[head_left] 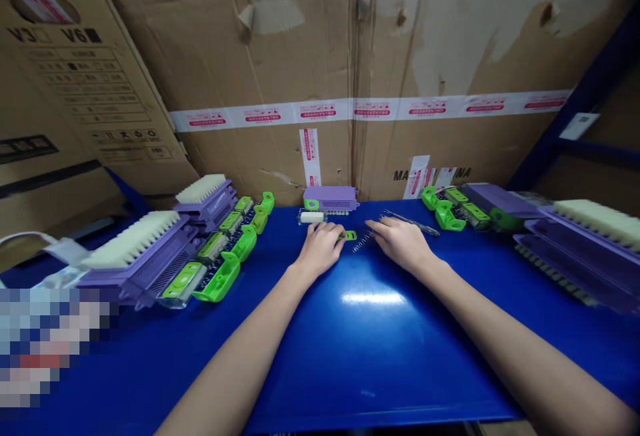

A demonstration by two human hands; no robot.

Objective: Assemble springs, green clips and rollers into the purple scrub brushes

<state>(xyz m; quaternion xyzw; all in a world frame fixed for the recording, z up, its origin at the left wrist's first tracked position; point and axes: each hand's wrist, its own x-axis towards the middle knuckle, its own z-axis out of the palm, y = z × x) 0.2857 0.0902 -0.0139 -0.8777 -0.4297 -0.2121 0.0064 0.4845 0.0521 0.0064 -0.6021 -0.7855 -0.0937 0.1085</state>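
A small flat green plastic piece (pixel 351 235) sticks out to the right from the fingers of my left hand (pixel 321 247), which are closed on it. My right hand (pixel 401 241) lies low over the blue table, fingers bent and close together. By its fingertips is a dark, thin toothed wire strip (pixel 362 243); whether the fingers grip something small is hidden. A metal pair of tweezers (pixel 426 229) lies behind and beside the right hand. Beyond my left hand stand a purple plastic housing (pixel 330 197) with a green end and a clear case (pixel 312 217) with a white block.
On the left are purple housings with cream bristle pads (pixel 135 239), green clips (pixel 220 277) and green-topped clear cases (pixel 184 281). Similar purple parts (pixel 575 249) and green clips (pixel 449 216) lie right. Cardboard (pixel 270 43) walls the back. A white cable (pixel 30 235) runs at far left.
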